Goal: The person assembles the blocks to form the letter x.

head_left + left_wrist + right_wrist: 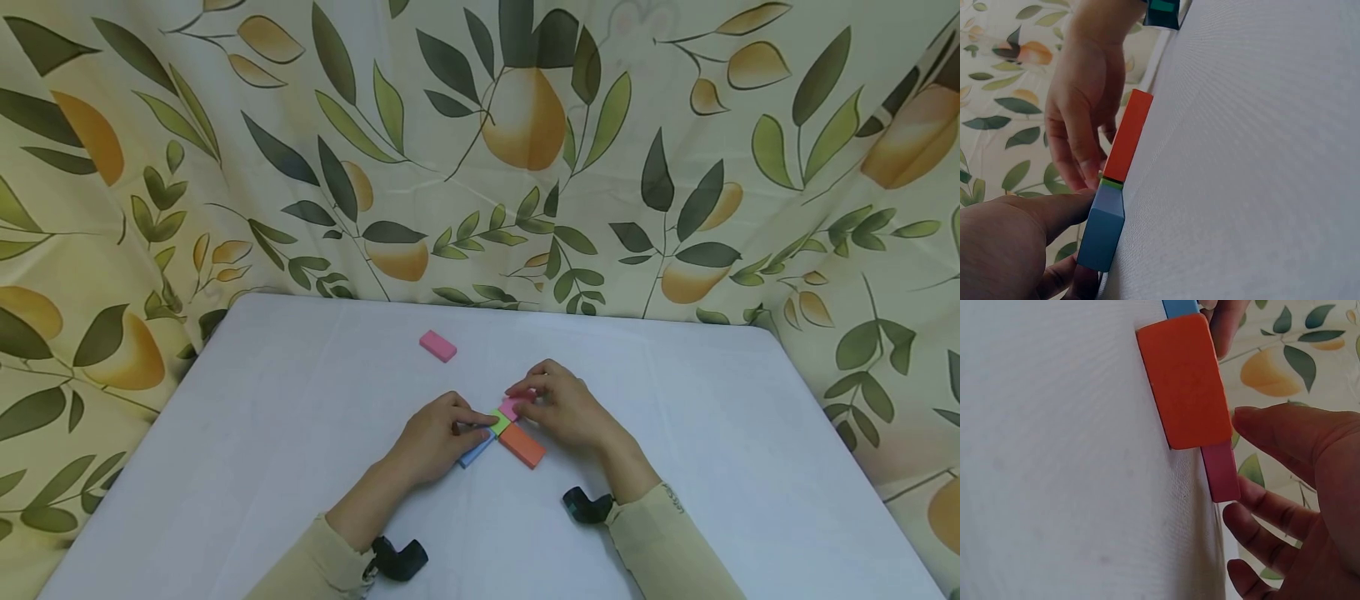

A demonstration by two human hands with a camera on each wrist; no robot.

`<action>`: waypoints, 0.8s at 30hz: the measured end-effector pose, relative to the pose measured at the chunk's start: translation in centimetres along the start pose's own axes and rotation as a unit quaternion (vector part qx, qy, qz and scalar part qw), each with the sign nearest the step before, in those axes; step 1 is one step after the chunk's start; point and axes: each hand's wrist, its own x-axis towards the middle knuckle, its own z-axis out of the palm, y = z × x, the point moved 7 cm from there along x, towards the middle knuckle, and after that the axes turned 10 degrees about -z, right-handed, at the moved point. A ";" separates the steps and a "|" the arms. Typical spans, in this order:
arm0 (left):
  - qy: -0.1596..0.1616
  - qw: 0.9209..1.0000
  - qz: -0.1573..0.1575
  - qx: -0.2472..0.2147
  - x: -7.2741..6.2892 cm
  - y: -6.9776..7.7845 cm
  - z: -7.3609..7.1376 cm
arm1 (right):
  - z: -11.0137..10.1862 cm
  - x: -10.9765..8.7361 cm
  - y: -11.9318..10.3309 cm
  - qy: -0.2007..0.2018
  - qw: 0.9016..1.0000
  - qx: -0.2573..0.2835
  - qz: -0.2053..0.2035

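Observation:
Near the middle of the white table, a small green block [499,422] lies flat with other blocks set around it. My left hand [433,437] holds the blue block [476,451] at the lower left, one fingertip reaching over onto the green one. An orange block [522,447] extends to the lower right, touched by neither hand; in the right wrist view the orange block [1185,381] shows its broad face. My right hand [570,408] pinches a pink block [512,408] at the upper right, its fingers partly hiding it.
Another pink block [438,346] lies apart, farther back on the table [315,358]. A patterned curtain [480,217] with leaves and fruit hangs behind the table's far edge. Black wrist cameras, one on the left wrist [400,559], another on the right [587,506], stick out near the sleeves.

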 end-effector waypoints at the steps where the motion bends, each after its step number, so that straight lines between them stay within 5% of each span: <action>1: 0.000 1.000 -0.001 0.000 0.0 0.0 0.0 | 0.0 0.0 0.0 0.001 1.000 0.000 -0.001; 24: -0.002 1.000 -0.007 -0.010 0.0 -0.1 0.1 | -0.5 -0.2 0.5 0.006 1.000 0.009 0.016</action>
